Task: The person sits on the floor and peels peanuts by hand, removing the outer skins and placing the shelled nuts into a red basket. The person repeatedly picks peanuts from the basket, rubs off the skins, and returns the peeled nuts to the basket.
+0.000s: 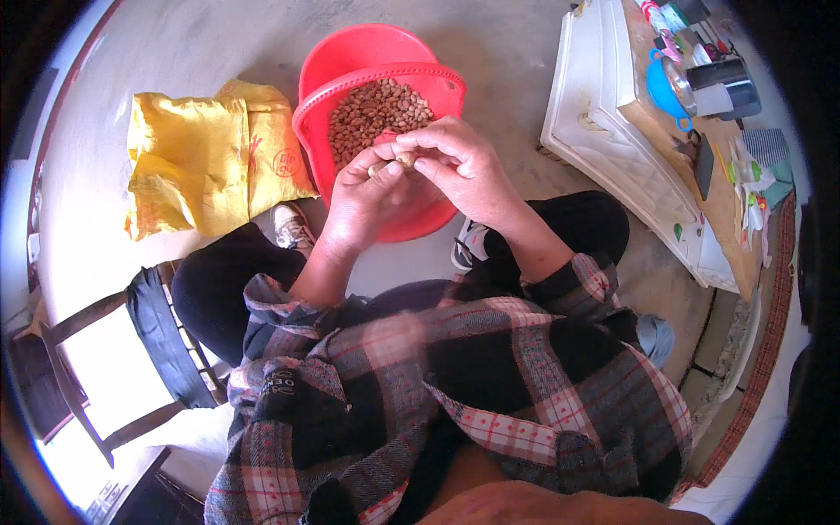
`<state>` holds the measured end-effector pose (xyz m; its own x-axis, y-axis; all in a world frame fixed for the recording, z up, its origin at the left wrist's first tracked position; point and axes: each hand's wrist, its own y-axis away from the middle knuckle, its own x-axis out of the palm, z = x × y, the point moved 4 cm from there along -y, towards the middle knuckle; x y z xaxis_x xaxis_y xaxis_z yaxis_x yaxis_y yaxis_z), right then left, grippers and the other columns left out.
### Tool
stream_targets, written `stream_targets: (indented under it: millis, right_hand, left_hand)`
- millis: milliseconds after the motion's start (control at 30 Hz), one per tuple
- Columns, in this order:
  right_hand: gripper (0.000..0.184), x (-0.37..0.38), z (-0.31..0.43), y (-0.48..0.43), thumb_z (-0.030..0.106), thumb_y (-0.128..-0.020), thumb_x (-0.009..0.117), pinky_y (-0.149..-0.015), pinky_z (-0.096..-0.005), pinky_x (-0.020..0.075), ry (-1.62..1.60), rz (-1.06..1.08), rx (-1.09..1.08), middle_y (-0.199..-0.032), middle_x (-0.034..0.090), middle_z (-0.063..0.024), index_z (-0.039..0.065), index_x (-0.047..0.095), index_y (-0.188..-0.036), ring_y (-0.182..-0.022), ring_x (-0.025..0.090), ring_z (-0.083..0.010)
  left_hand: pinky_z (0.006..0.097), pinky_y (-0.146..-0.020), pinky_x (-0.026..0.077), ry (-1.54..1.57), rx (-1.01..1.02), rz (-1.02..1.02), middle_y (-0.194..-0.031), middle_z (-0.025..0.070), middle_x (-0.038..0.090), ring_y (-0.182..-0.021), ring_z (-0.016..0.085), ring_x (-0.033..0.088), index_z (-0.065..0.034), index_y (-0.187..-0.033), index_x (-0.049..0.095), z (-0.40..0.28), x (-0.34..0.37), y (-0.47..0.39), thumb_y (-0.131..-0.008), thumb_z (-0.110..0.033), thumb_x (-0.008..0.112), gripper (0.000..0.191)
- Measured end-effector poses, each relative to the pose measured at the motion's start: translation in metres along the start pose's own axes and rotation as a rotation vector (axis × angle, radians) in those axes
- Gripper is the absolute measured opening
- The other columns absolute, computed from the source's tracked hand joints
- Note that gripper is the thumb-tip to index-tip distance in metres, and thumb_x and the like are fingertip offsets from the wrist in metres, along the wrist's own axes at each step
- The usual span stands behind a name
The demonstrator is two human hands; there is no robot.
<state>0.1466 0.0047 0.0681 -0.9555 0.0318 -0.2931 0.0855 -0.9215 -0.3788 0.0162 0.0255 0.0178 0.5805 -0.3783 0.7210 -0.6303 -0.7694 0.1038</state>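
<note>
A pale tan peanut pod [405,158] is pinched between the fingertips of both hands, above a red plastic basket [380,69]. My left hand [364,190] holds it from the left with thumb and forefinger, and another pale piece shows by its fingers. From the right, my right hand [469,167] touches the pod with thumb and fingers. Inside the basket lies a heap of reddish-brown shelled nuts [374,115], probably peanuts. The hands hide the lower part of the heap.
A yellow woven sack [190,164] lies on the floor left of the basket. At the right stands a white cabinet [594,118] whose wooden top bears a blue colander [666,88] and other items. A wooden chair [98,305] is at the lower left.
</note>
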Motion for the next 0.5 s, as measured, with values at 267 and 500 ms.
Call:
stream_targets:
  millis: [267, 500]
  right_hand:
    - [0.022, 0.007, -0.018, 0.004, -0.007, -0.075, 0.060, -0.066, -0.0221, 0.0458, -0.172, -0.033, 0.103, -0.086, 0.052, -0.0020, 0.005, 0.059, -0.094, -0.077, 0.055, -0.0097]
    - [0.020, 0.002, -0.019, 0.005, -0.006, -0.075, 0.061, -0.066, -0.0220, 0.0457, -0.114, -0.042, 0.043, -0.086, 0.053, -0.0028, 0.003, 0.058, -0.092, -0.076, 0.055, -0.0098]
  left_hand:
    - [0.0140, -0.040, 0.026, -0.108, 0.096, -0.082, -0.064, -0.0011, 0.047, -0.051, 0.004, 0.037, -0.0010, -0.108, 0.052, 0.001, -0.003, -0.005, -0.085, -0.011, 0.053, 0.024]
    - [0.0163, -0.048, 0.031, -0.046, -0.015, -0.102, -0.072, -0.0016, 0.053, -0.057, 0.005, 0.041, -0.0023, -0.099, 0.056, 0.002, -0.005, -0.007, -0.085, -0.007, 0.054, 0.015]
